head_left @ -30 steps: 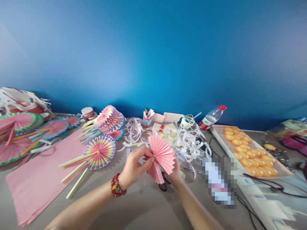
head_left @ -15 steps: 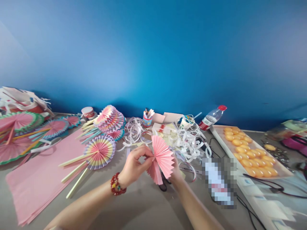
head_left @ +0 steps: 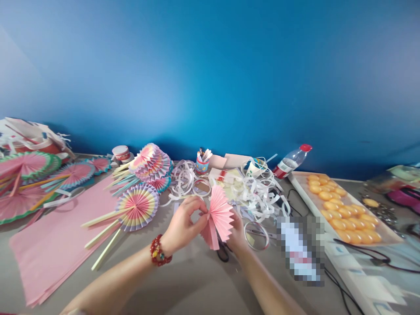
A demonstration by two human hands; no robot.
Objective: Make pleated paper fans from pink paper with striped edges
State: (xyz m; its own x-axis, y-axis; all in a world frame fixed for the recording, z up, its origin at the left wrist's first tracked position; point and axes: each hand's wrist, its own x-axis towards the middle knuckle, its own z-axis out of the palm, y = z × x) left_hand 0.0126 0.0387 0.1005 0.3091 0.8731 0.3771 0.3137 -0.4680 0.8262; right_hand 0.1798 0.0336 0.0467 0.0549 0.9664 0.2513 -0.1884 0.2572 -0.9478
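Observation:
A pink pleated paper fan (head_left: 220,214), spread to roughly a half circle, stands upright between my hands above the table. Thumb and forefinger of my left hand (head_left: 185,225) pinch it at the left, near the point where the pleats gather; a red bead bracelet (head_left: 160,250) circles that wrist. Behind the right side of the fan is my right hand (head_left: 239,234), its fingers curled against the paper and mostly covered by it. Black loop handles (head_left: 223,253), perhaps of scissors, show just below the fan.
Finished round fans (head_left: 136,206) with sticks lie at left, near pink paper sheets (head_left: 62,236). Curled white paper strips (head_left: 259,197) heap behind my hands. To the right are a bottle (head_left: 292,162), a tray of orange oval pieces (head_left: 320,210), a blurred-out item (head_left: 300,251) and cables.
The fan has shifted slightly left and turned a little more edge-on. My right hand has moved a little, so more of it shows beside the paper. My left hand keeps its pinch.

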